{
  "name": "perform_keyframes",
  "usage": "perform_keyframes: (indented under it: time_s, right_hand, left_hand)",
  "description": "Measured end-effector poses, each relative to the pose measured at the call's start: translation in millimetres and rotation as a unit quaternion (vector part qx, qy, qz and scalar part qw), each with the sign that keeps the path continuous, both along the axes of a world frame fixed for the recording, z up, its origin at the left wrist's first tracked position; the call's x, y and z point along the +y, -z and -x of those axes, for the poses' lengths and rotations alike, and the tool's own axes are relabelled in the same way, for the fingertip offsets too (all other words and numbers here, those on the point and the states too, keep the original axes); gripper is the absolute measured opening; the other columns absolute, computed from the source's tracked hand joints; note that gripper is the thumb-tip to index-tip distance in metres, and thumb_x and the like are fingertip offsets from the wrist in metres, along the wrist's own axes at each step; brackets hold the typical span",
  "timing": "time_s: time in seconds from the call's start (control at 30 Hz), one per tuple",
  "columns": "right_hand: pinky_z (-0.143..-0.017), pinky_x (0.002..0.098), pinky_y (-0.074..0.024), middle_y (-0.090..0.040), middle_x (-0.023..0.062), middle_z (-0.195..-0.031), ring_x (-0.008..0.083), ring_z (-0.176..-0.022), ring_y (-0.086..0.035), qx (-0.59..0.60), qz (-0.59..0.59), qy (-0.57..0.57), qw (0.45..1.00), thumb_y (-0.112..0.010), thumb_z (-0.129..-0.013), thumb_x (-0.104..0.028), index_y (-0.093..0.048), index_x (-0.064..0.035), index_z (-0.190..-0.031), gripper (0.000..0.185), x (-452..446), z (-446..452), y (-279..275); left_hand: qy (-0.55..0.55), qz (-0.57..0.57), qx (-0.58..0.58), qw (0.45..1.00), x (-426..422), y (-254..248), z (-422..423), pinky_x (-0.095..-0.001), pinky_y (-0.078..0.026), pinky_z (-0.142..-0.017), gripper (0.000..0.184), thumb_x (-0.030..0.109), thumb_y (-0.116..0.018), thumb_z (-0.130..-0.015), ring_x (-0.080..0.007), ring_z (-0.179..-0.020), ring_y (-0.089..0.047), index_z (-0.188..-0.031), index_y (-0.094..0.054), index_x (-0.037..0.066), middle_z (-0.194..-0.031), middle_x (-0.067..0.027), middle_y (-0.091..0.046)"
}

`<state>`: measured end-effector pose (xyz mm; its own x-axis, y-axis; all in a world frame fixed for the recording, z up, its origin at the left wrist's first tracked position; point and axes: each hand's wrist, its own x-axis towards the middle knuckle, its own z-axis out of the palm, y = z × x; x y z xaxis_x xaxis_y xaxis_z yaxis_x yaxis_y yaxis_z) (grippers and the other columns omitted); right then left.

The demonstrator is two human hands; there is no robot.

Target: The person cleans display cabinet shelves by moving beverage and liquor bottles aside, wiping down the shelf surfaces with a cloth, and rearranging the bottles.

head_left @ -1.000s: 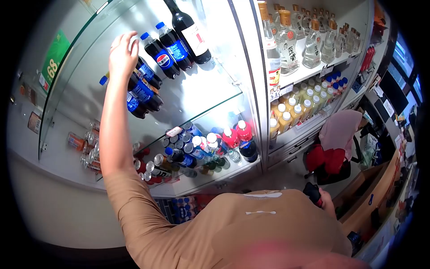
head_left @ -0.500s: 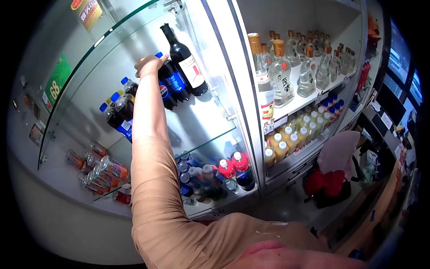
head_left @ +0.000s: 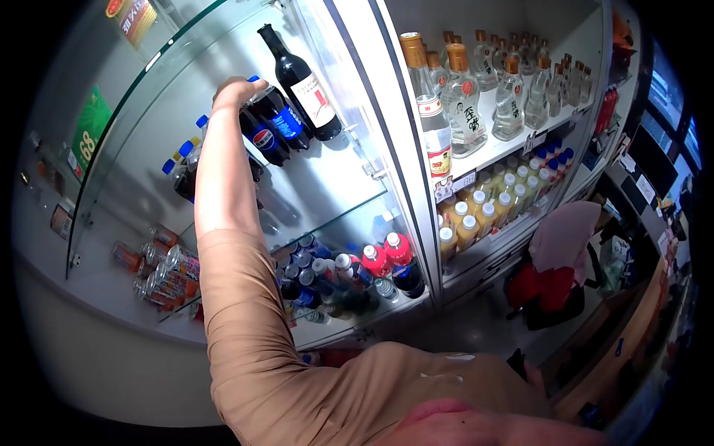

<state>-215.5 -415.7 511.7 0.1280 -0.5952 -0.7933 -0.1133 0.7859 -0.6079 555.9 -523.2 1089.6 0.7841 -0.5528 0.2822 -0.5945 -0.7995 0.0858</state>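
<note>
My left hand (head_left: 236,92) reaches onto the upper glass shelf, closed about the top of a Pepsi bottle (head_left: 265,141) that stands upright; its cap and my fingertips are hidden. Against it on the right is a second dark cola bottle (head_left: 286,119) with a blue label. Next to that stands a wine bottle (head_left: 301,85) with a cream label. Several blue-capped cola bottles (head_left: 181,177) sit left of my forearm, partly covered by it. Past my chest a sliver of what seems my right hand (head_left: 534,375) shows by something dark; its fingers are hidden.
Orange drink cans (head_left: 178,271) lie or stand at lower left. Below the glass shelf edge (head_left: 327,227) are several drinks, including red bottles (head_left: 375,260). To the right, clear liquor bottles (head_left: 465,104) stand above juice bottles (head_left: 487,215). A chair (head_left: 558,253) stands at right.
The view has shifted, so the shelves sit slightly higher. My left forearm has moved left and my wrist has turned over the Pepsi bottle, which keeps its place beside the wine bottle.
</note>
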Motion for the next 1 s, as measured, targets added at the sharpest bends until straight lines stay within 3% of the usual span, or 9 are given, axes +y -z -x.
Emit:
perform_keyframes:
  time_s: [0.17,0.27,0.37,0.4,0.53,0.63,0.73,0.8,1.0]
  right_hand:
    - [-0.062,0.0389,-0.048,-0.063,0.0136,-0.086,0.0243,-0.071,-0.06,-0.008,0.0,-0.013,1.0,-0.047,-0.093,-0.038,-0.057,0.0044,-0.102,0.044,-1,-2,3]
    - [-0.061,0.0392,-0.0485,-0.063,0.0142,-0.085,0.0251,-0.07,-0.061,-0.008,0.0,-0.019,1.0,-0.047,-0.094,-0.037,-0.057,0.0042,-0.102,0.044,3,1,3]
    - [-0.059,0.0395,-0.049,-0.063,0.0148,-0.084,0.0259,-0.069,-0.061,-0.006,-0.001,-0.025,1.0,-0.046,-0.094,-0.037,-0.057,0.0039,-0.103,0.043,6,4,1]
    - [-0.059,0.0396,-0.0492,-0.063,0.015,-0.084,0.0262,-0.069,-0.061,-0.005,-0.003,-0.027,1.0,-0.046,-0.094,-0.037,-0.057,0.0039,-0.103,0.043,6,4,1]
    - [-0.057,0.04,-0.0499,-0.063,0.0158,-0.083,0.0272,-0.067,-0.062,-0.003,-0.003,-0.037,0.999,-0.046,-0.094,-0.037,-0.057,0.0036,-0.103,0.043,6,5,-3]
    - [-0.056,0.0404,-0.0504,-0.063,0.0164,-0.082,0.028,-0.066,-0.063,-0.003,0.001,-0.054,0.999,-0.045,-0.094,-0.037,-0.057,0.0033,-0.103,0.043,-2,1,-1]
    - [-0.055,0.0407,-0.051,-0.064,0.017,-0.081,0.0288,-0.065,-0.063,-0.011,0.006,-0.079,0.997,-0.045,-0.094,-0.037,-0.056,0.0031,-0.103,0.043,-18,-9,5]
    - [-0.054,0.0409,-0.0513,-0.064,0.0174,-0.08,0.0294,-0.064,-0.064,-0.015,0.011,-0.098,0.995,-0.044,-0.094,-0.037,-0.056,0.003,-0.103,0.042,-31,-18,9]
    - [-0.057,0.0411,-0.0536,-0.064,0.0176,-0.082,0.0293,-0.066,-0.065,-0.03,0.006,-0.14,0.99,-0.043,-0.096,-0.035,-0.053,0.0033,-0.109,0.042,-57,-58,26]
  left_hand:
    - [-0.007,-0.009,0.028,1.0,15,-6,40,-0.0359,-0.044,-0.092,0.06,0.052,-0.065,-0.073,-0.029,-0.108,-0.058,-0.109,-0.064,0.003,-0.116,-0.016,-0.061]
    - [-0.027,0.036,-0.031,0.999,19,5,31,-0.0352,-0.046,-0.088,0.058,0.052,-0.064,-0.073,-0.0286,-0.102,-0.062,-0.105,-0.066,0.003,-0.109,-0.0162,-0.064]
    - [-0.016,0.074,-0.005,0.997,27,8,38,-0.0347,-0.046,-0.064,0.054,0.052,-0.064,-0.074,-0.0234,-0.065,-0.059,-0.088,-0.066,0.0,-0.075,-0.0121,-0.064]
    - [0.001,0.084,-0.052,0.995,28,10,27,-0.0342,-0.046,-0.063,0.055,0.053,-0.064,-0.074,-0.0218,-0.062,-0.057,-0.09,-0.067,0.0,-0.075,-0.0116,-0.063]
    - [0.0,0.122,0.048,0.991,38,3,43,-0.0324,-0.047,-0.061,0.063,0.059,-0.066,-0.069,-0.0186,-0.061,-0.056,-0.097,-0.067,0.002,-0.082,-0.0098,-0.064]
    - [0.043,0.122,-0.014,0.991,47,-3,68,-0.0319,-0.049,-0.061,0.059,0.057,-0.068,-0.067,-0.018,-0.062,-0.059,-0.089,-0.067,0.002,-0.076,-0.0084,-0.063]
    - [0.106,0.148,0.052,0.982,64,-11,75,-0.0306,-0.047,-0.061,0.06,0.06,-0.07,-0.064,-0.0166,-0.063,-0.057,-0.088,-0.067,0.005,-0.076,-0.006,-0.063]
    - [0.175,0.228,0.057,0.956,83,-9,96,-0.0264,-0.04,-0.051,0.057,0.059,-0.072,-0.064,-0.0116,-0.054,-0.046,-0.082,-0.065,0.006,-0.064,-0.001,-0.054]
    - [0.192,0.243,0.106,0.945,146,-20,112,-0.021,-0.029,-0.046,0.045,0.053,-0.072,-0.068,-0.0048,-0.049,-0.034,-0.086,-0.068,0.012,-0.063,0.0053,-0.045]
